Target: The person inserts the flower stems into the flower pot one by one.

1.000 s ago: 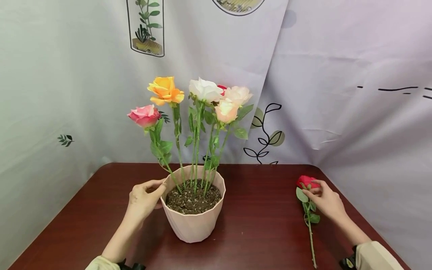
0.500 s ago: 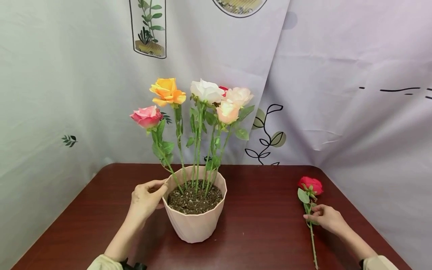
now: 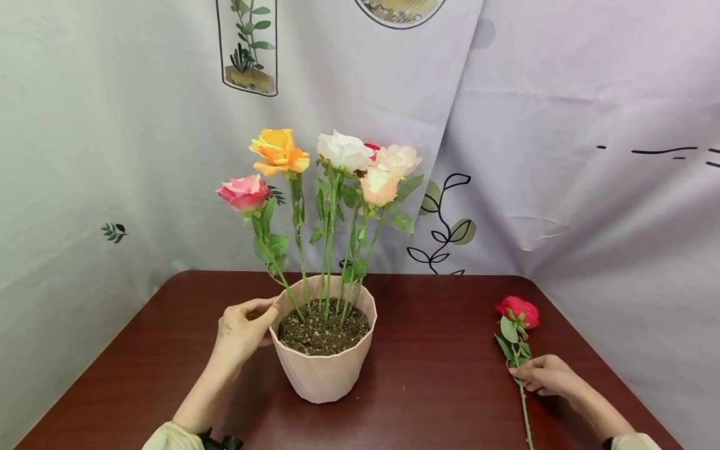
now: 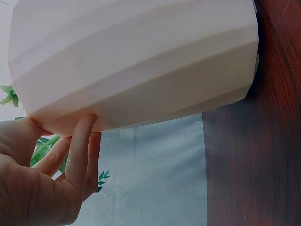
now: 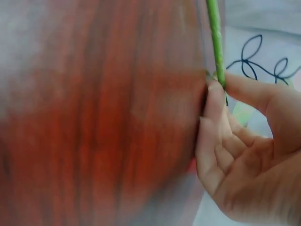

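A pale pink flower pot [image 3: 323,375] filled with dark soil [image 3: 320,334] stands on the table, holding several upright roses: pink [image 3: 244,194], orange [image 3: 279,152], white [image 3: 344,151], pale peach [image 3: 379,186] and a mostly hidden red one. My left hand [image 3: 243,328] grips the pot's left rim, thumb at the edge and fingertips against the outer wall in the left wrist view. Far right, a single red rose [image 3: 517,311] with green leaves points away from me. My right hand [image 3: 548,376] pinches its stem [image 5: 215,40] between thumb and fingers, just below the leaves.
The dark red-brown wooden table [image 3: 439,350] has rounded far corners. A pale curtain [image 3: 540,112] with printed plants hangs behind it and along both sides.
My right hand has moved from the red rose's bloom down toward me and now pinches the stem; the rose has turned slightly. The left hand stays at the pot's rim.
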`<state>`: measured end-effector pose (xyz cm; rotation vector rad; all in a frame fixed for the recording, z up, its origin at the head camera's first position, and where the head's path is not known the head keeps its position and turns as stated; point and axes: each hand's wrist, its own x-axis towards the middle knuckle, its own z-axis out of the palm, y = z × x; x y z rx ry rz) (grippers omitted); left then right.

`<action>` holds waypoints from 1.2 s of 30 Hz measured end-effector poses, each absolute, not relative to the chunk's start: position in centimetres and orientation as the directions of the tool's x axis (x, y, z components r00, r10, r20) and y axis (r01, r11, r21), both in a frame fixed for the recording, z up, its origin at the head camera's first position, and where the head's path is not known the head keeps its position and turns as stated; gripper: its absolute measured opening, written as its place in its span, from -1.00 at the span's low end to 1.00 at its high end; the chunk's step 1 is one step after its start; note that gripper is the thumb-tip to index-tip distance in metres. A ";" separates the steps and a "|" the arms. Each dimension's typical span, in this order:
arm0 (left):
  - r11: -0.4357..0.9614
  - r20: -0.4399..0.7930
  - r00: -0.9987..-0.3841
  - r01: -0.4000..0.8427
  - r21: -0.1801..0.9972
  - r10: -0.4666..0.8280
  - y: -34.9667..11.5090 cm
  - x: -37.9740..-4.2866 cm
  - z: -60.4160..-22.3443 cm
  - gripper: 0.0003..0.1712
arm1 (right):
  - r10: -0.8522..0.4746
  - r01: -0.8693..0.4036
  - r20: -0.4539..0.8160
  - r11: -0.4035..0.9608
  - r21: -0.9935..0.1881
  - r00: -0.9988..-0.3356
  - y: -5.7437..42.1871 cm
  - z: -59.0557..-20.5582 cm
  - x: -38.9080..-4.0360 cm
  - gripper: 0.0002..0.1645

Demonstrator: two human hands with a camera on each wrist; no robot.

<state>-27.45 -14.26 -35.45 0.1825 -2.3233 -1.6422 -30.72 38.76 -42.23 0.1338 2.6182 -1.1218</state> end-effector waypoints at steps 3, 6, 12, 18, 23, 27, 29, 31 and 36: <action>0.341 0.157 -0.951 0.060 0.938 -0.265 -14.2 -27.4 -35.5 -0.66 | -0.145 0.184 -0.352 0.638 -0.748 -0.925 39.6 -42.1 -30.6 -0.61; 0.340 0.156 -0.952 0.059 0.939 -0.264 -14.2 -27.4 -35.5 -0.66 | -0.220 0.193 -0.389 0.595 -0.780 -0.894 40.2 -42.0 -30.7 -0.65; 0.348 0.164 -0.950 0.065 0.935 -0.264 -14.3 -27.4 -35.4 -0.66 | -0.237 0.216 -0.404 0.558 -0.801 -0.884 40.1 -42.0 -30.8 -0.77; 0.351 0.174 -0.948 0.072 0.933 -0.267 -14.3 -27.3 -35.6 -0.67 | -0.279 0.224 -0.388 0.477 -0.850 -0.878 39.5 -41.0 -30.9 -0.93; 0.353 0.182 -0.947 0.080 0.932 -0.267 -14.2 -27.3 -35.5 -0.68 | -0.355 0.138 -0.311 0.437 -0.889 -0.881 38.7 -38.8 -31.3 -0.93; 0.342 0.163 -0.952 0.067 0.937 -0.260 -14.3 -27.4 -35.4 -0.67 | -0.368 0.062 -0.246 0.445 -0.893 -0.897 37.7 -36.6 -31.6 -0.87; 0.337 0.151 -0.955 0.058 0.940 -0.255 -14.3 -27.4 -35.3 -0.66 | -0.365 0.021 -0.203 0.446 -0.895 -0.909 36.9 -35.5 -31.6 -0.85; 0.330 0.139 -0.959 0.052 0.943 -0.246 -14.4 -27.4 -35.3 -0.64 | -0.358 -0.028 -0.148 0.443 -0.896 -0.922 35.9 -34.5 -31.7 -0.84; 0.311 0.109 -0.971 0.038 0.950 -0.215 -14.6 -27.3 -35.0 -0.62 | -0.353 -0.167 0.010 0.415 -0.894 -0.935 32.6 -32.2 -31.8 -0.78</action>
